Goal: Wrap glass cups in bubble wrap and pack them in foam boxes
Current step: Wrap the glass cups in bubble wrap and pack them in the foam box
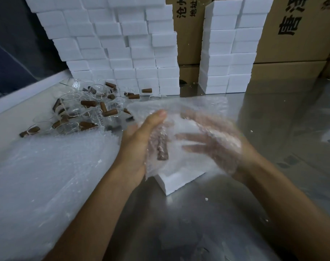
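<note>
While the left hand (141,140) cups the clear glass cup with a brown wooden handle (161,147) over the white foam box (171,182), the right hand (215,140), fingers spread, presses the clear bubble wrap sheet (179,112) around it, probably so it drops straight in.

Two bare forearms, sleeveless as far as the frame's lower edge, ending in a left hand (139,146) and a right hand (213,146) without gloves, rings, watch or wristband, nails trimmed short.
</note>
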`<control>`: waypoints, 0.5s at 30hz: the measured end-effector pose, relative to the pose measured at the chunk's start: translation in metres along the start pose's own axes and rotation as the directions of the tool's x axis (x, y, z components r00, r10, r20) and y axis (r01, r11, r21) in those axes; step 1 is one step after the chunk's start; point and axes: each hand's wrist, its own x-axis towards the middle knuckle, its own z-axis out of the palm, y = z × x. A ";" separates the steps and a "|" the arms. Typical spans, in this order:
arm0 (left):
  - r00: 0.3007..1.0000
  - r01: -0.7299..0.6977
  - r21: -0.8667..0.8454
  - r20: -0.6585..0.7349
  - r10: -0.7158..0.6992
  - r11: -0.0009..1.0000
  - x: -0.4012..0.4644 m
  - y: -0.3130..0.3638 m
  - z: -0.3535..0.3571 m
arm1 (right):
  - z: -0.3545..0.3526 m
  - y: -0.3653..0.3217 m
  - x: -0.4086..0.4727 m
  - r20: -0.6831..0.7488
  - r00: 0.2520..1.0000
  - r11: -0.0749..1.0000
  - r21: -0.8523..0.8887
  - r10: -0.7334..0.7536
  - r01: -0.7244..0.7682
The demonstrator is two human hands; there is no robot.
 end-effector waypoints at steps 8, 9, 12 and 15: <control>0.988 -0.029 -0.484 -0.146 -0.048 0.875 0.008 0.003 -0.011 | -0.028 0.000 0.012 -0.430 0.903 0.985 0.158 0.000 0.075; 0.986 -0.045 -0.504 -0.159 -0.042 0.863 0.008 0.004 -0.011 | -0.029 0.001 0.014 -0.451 0.892 0.986 0.150 -0.002 0.078; 0.986 -0.079 -0.541 -0.167 -0.015 0.837 0.007 0.004 -0.010 | -0.023 0.003 0.016 -0.465 0.885 0.986 0.163 0.037 0.045; 0.988 -0.089 -0.584 -0.157 -0.005 0.807 0.005 0.004 -0.007 | -0.014 0.007 0.015 -0.323 0.936 0.966 0.252 0.138 -0.055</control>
